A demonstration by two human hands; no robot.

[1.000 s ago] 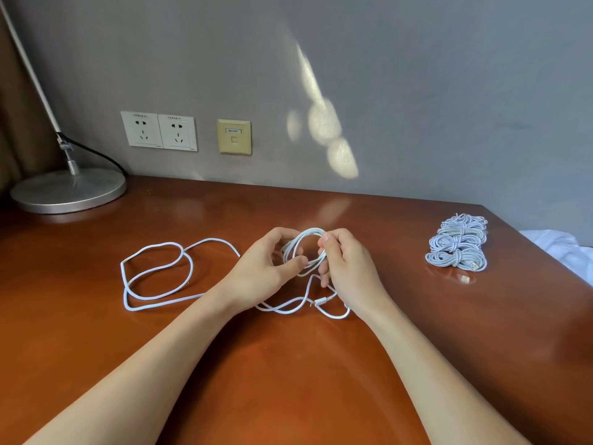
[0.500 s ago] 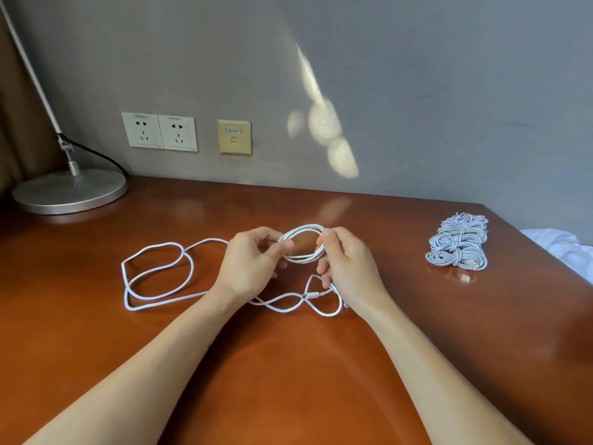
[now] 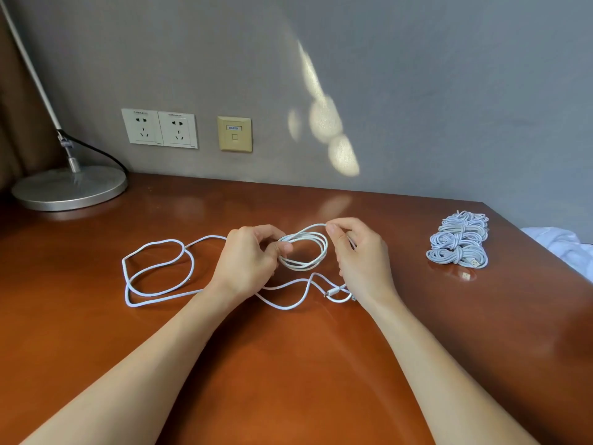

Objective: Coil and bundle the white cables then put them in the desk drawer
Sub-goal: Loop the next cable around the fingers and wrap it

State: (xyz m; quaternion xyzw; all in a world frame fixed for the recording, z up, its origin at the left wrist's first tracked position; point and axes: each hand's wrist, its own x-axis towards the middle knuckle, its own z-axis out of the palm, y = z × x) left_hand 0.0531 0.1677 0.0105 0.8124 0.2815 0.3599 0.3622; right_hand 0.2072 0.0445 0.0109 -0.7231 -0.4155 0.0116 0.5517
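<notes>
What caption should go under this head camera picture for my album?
Left hand and right hand hold a half-coiled white cable over the desk, coiled bundles lying to the right.

The cable [image 3: 154,271] and the bundles [image 3: 459,242] at right are white on a glossy red-brown tabletop [image 3: 288,364]. The wall [image 3: 417,91] is grey with pale light patches. At upper left, the sockets [image 3: 159,128] are white, the plate [image 3: 234,134] is beige with a blue label, and the lamp base [image 3: 69,187] is silver.
</notes>
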